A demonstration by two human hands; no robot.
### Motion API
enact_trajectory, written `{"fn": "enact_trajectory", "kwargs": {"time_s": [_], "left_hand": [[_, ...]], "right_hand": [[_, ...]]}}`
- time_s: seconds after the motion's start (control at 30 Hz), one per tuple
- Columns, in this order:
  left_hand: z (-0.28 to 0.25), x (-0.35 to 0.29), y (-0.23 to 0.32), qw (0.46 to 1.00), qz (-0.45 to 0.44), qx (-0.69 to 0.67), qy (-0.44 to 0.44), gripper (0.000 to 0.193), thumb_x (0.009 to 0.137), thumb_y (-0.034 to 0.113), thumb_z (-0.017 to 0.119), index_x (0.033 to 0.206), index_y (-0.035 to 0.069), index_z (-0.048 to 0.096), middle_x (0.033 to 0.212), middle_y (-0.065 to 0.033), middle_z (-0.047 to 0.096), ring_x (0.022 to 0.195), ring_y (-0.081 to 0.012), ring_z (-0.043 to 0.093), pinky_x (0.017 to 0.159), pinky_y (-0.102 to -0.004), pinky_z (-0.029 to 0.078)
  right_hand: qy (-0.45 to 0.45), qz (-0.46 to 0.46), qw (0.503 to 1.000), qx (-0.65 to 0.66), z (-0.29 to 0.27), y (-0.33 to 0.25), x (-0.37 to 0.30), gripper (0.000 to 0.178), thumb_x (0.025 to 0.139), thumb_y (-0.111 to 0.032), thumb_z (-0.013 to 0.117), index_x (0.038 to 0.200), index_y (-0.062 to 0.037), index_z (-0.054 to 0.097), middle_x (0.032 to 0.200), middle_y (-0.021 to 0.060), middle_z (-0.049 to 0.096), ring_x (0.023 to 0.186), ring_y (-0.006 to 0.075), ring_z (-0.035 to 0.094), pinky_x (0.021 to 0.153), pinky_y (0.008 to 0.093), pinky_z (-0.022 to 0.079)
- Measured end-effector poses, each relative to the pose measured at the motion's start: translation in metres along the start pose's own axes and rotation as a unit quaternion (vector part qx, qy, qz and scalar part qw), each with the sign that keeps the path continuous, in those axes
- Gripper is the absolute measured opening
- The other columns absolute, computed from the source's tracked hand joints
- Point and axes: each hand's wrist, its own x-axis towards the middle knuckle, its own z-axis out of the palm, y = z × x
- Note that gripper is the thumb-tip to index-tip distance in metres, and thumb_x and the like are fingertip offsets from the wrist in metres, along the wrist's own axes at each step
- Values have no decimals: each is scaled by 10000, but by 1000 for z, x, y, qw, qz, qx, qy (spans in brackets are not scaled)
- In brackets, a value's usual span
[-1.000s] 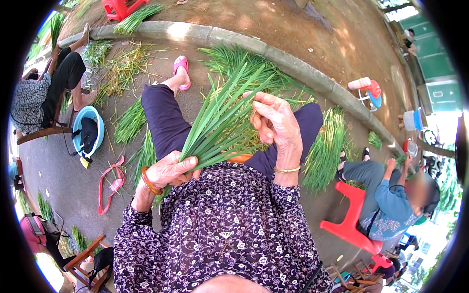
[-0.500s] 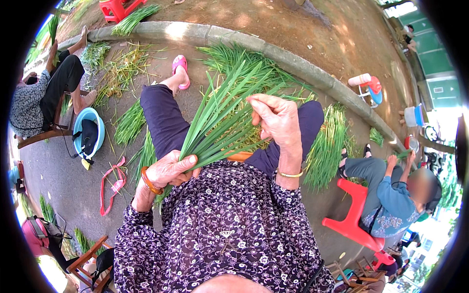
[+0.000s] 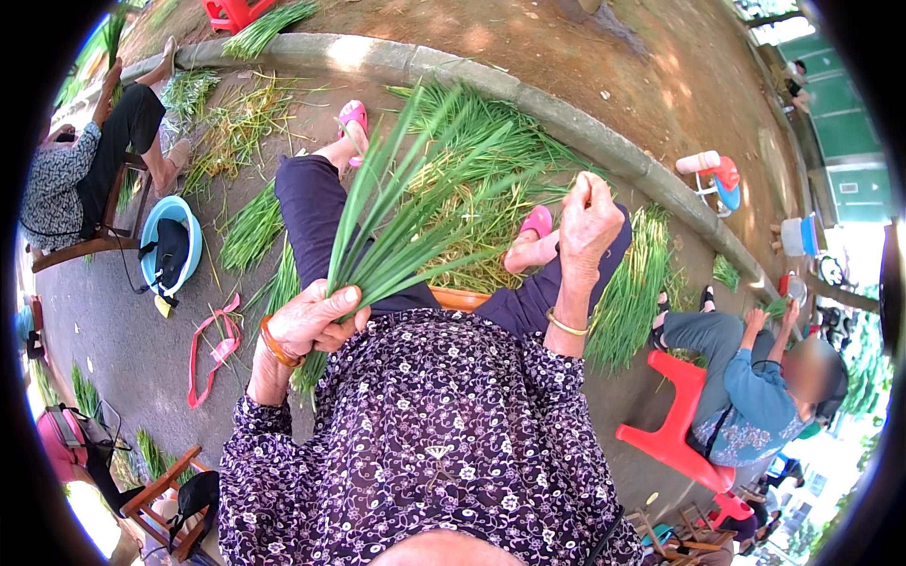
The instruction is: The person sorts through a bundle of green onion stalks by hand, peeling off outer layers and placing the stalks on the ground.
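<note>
- Left hand (image 3: 316, 325): one, closed around the lower part of a bundle, thumb across the front; orange bangle (image 3: 280, 344) at the wrist.
- Bundle of long green blades (image 3: 392, 241): one, in the left hand above the lap, tips fanned forward and to the right, butt ends hanging below the fist.
- Right hand (image 3: 593, 222): one, raised near the right knee, well apart from the bundle; fingertips drawn together in a pinch. Whether a fine strand lies between them cannot be told.
- Green pile (image 3: 533, 137): on the ground ahead, against the kerb (image 3: 453, 66).
- Yellowed stalks (image 3: 477, 269): strewn between the feet.
- Further greens (image 3: 628, 307): laid beside the right knee.
- Hazard, judged: the bundle could splay or shed blades if the left grip slackens, being held only near its base.
- Hazard, judged: thin blades could crease or tear under too hard a squeeze or a rough tug; good ones dropped among the yellowed stalks could be mixed with them.
- Markings: red strap (image 3: 198, 354) with a pale patch (image 3: 225, 350), nothing legible; small white plate (image 3: 847, 187) on the green wall, too small to read.
</note>
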Motion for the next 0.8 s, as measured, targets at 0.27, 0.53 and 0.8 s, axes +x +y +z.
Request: {"fn": "enact_trajectory", "kwargs": {"time_s": [0.27,0.53,0.8], "left_hand": [[-16,-1,-5,997,42,-49,-53,427,825,441,469,743,24,509,437,51,285,347,-35,219,323,-207,140],[-17,0,-7,995,45,-54,-64,429,835,436,451,735,22,499,447,45,300,349,-33,213,322,-205,138],[-11,0,-3,999,24,-40,-27,429,815,450,483,728,31,508,444,58,299,345,-25,226,313,-196,141]], "right_hand": [[-97,68,992,37,-2,14,-3,114,769,-109,565,806,-5,593,563,78,548,494,150,519,480,260,401],[-76,50,980,178,4,24,1,151,781,-28,534,926,-10,575,667,47,590,520,107,507,483,221,404],[-130,178,928,300,-18,-9,3,142,810,-76,527,912,-2,592,561,4,500,436,53,428,383,182,342]]}}
